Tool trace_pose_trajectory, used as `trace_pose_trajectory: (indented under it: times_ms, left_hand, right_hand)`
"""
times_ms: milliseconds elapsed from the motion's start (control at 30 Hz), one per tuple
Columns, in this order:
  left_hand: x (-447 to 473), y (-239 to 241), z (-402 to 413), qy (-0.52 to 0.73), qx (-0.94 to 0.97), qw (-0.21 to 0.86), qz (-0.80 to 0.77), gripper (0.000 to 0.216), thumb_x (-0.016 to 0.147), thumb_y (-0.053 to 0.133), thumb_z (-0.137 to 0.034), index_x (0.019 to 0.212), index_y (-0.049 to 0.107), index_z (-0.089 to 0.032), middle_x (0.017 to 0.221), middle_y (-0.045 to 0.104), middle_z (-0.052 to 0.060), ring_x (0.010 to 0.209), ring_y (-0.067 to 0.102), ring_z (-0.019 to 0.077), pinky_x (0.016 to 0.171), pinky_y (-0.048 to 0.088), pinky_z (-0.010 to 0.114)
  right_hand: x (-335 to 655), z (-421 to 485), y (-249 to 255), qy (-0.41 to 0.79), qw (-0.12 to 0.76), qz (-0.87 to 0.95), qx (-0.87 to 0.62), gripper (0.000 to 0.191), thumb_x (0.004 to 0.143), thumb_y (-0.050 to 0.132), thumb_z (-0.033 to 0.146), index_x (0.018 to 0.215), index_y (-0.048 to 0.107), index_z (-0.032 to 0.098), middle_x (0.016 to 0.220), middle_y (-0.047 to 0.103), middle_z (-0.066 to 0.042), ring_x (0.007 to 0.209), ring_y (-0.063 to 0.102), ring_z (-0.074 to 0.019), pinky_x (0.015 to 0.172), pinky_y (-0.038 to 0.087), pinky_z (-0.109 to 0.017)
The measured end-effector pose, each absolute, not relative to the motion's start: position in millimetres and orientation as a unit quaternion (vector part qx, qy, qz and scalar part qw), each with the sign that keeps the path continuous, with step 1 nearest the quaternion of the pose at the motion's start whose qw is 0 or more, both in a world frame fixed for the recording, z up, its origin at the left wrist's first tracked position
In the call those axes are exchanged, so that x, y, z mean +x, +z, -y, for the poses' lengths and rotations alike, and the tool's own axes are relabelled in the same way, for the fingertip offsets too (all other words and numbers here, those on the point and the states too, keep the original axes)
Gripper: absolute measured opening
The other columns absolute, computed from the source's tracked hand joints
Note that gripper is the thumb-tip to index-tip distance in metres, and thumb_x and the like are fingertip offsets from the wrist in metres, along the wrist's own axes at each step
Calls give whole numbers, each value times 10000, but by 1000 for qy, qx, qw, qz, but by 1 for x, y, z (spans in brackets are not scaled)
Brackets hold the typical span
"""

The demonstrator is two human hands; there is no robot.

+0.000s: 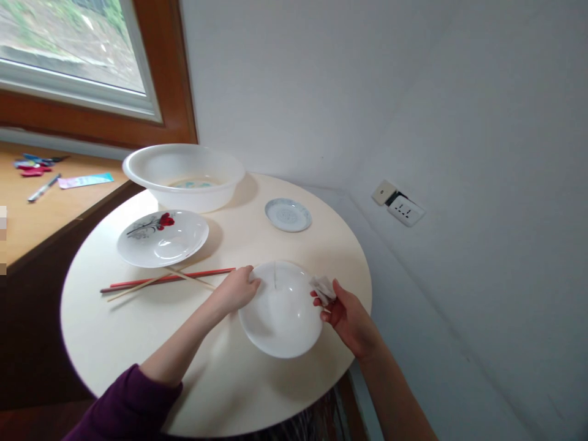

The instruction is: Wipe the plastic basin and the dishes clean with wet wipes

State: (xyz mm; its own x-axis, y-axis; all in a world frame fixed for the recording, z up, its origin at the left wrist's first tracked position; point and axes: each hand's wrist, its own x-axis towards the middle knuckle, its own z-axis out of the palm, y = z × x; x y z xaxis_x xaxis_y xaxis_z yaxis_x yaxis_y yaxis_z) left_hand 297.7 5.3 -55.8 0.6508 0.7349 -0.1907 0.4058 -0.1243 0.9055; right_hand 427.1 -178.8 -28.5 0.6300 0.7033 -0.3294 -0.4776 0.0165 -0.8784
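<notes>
A plain white bowl (281, 312) rests on the round cream table (215, 380) near its front right edge. My left hand (237, 289) grips the bowl's left rim with curled fingers. My right hand (342, 309) is at the bowl's right rim, its fingers pinched on a small crumpled white cloth or tissue (322, 288). A thin line, possibly a crack, runs down from the bowl's far rim.
A white plate with a red flower (162, 237) lies to the left, with red and wooden chopsticks (165, 280) in front of it. Behind are a large white basin (184, 176) and a small bluish saucer (288, 214). A wall with a socket (404, 209) stands right.
</notes>
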Motion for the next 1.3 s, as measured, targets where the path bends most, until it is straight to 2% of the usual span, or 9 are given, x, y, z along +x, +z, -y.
trace_pose_trajectory:
  times_ms: [200, 300, 367, 467, 567, 667, 800, 1033, 1300]
  left_hand:
    - [294, -53, -2, 115, 782, 481, -378, 131, 702, 581, -282, 786, 559, -184, 737, 635, 96, 834, 596, 324, 773, 405, 414]
    - [283, -44, 7, 171, 851, 366, -335, 271, 787, 491, -324, 991, 535, -152, 906, 628, 120, 902, 575, 288, 800, 422, 427]
    - [272, -37, 19, 227, 898, 268, -266, 253, 815, 460, -339, 945, 555, -145, 984, 605, 132, 950, 548, 272, 844, 416, 431]
    - [258, -33, 41, 179, 953, 232, -72, 309, 809, 498, -416, 926, 588, -145, 1030, 613, 119, 965, 554, 243, 898, 405, 403]
    - [254, -42, 59, 112, 980, 162, 25, 594, 744, 541, -564, 1117, 557, -101, 1210, 557, 176, 1144, 483, 291, 1016, 292, 439]
    - [261, -54, 68, 49, 993, 106, 5, 716, 768, 497, -579, 1259, 458, -59, 1310, 461, 236, 1227, 408, 340, 1030, 241, 498]
    - [271, -54, 70, -33, 996, 85, -14, 583, 843, 450, -430, 1247, 468, -10, 1275, 464, 294, 1175, 464, 365, 978, 274, 570]
    - [275, -43, 71, -76, 993, 41, 81, 436, 858, 408, -210, 1216, 502, 20, 1243, 451, 338, 1128, 500, 395, 881, 383, 562]
    - [281, -50, 72, -70, 994, 27, 82, 375, 855, 424, -181, 1146, 576, -1, 1211, 479, 335, 1068, 555, 374, 823, 448, 471]
  right_hand:
    - [431, 178, -25, 360, 642, 189, -650, 324, 560, 771, 373, 788, 692, 156, 730, 635, -30, 642, 546, -114, 499, 416, -202]
    - [437, 176, -27, 286, 607, 233, -704, 337, 642, 695, 424, 843, 690, 154, 763, 651, -49, 692, 567, -150, 580, 456, -256]
    - [439, 172, -30, 209, 556, 303, -745, 297, 726, 625, 406, 881, 681, 158, 826, 657, -66, 745, 580, -174, 653, 477, -299]
    - [436, 161, -35, 46, 414, 484, -770, 213, 812, 538, 259, 946, 666, 154, 926, 635, -98, 850, 568, -200, 753, 477, -336]
    - [431, 146, -36, -66, 188, 655, -729, 251, 822, 476, 110, 1012, 640, 98, 924, 625, -130, 876, 539, -226, 787, 465, -356]
    - [425, 136, -33, -88, -18, 701, -707, 221, 807, 479, 56, 950, 647, 66, 888, 629, -139, 844, 539, -243, 750, 460, -356]
    - [414, 140, -26, -48, -155, 679, -716, 188, 806, 485, 51, 843, 668, 77, 886, 622, -140, 860, 548, -254, 736, 453, -351]
    - [401, 154, -23, 52, -214, 632, -743, 230, 825, 459, 44, 881, 679, 72, 946, 622, -155, 915, 545, -256, 789, 446, -342]
    - [397, 151, -22, 77, -197, 604, -769, 208, 834, 477, 61, 933, 659, 67, 949, 633, -139, 904, 558, -234, 784, 455, -319]
